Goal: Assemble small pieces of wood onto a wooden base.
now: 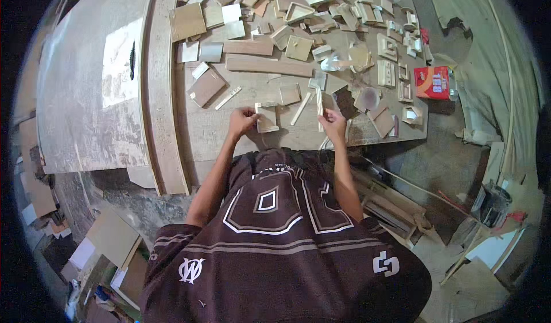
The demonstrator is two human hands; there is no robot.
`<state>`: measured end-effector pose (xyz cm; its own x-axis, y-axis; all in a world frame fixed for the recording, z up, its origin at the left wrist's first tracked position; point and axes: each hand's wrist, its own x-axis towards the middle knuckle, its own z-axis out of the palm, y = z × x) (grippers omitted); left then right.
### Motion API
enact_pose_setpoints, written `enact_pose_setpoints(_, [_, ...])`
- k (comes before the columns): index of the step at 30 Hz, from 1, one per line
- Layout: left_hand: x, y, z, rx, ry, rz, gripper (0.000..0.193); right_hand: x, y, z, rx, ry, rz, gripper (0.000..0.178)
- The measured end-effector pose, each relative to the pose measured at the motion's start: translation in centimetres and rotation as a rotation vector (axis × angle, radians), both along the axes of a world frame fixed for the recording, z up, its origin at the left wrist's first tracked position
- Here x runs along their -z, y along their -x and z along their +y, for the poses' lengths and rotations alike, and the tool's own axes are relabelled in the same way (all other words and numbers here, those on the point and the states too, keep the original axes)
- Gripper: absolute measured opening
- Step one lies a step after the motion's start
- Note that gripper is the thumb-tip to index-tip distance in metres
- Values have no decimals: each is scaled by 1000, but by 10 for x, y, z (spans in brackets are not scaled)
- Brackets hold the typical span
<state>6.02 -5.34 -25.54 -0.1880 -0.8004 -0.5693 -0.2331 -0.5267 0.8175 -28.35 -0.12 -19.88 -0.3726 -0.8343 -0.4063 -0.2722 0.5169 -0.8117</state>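
Near the front edge of the wooden worktable (212,142), my left hand (243,122) grips the left side of a small wooden box frame (267,119), a pale panel with raised strips along its edges. To the right, my right hand (334,125) pinches the lower part of a narrow pale wood strip (319,102), which points away from me. Whether it is one strip or two together, I cannot tell. Between my hands lies a short loose stick (300,109), and behind it a small square wood block (290,93).
Wood offcuts and small boxes cover the far tabletop, with a long brown board (268,65) nearer. Small finished-looking wooden pieces (386,73) line the right side. A red carton (432,83) stands beyond the right edge. A long raised rail (161,93) crosses the table at left.
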Motion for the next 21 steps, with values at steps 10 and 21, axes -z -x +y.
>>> enact_pose_setpoints(10, [-16,3,-10,-101,43,-104,28,-2,15,-1,-290,-11,-25,32])
enact_pose_setpoints(21, [-4,-13,-5,-71,93,-156,29,-20,-29,-34,-649,-1,-64,32])
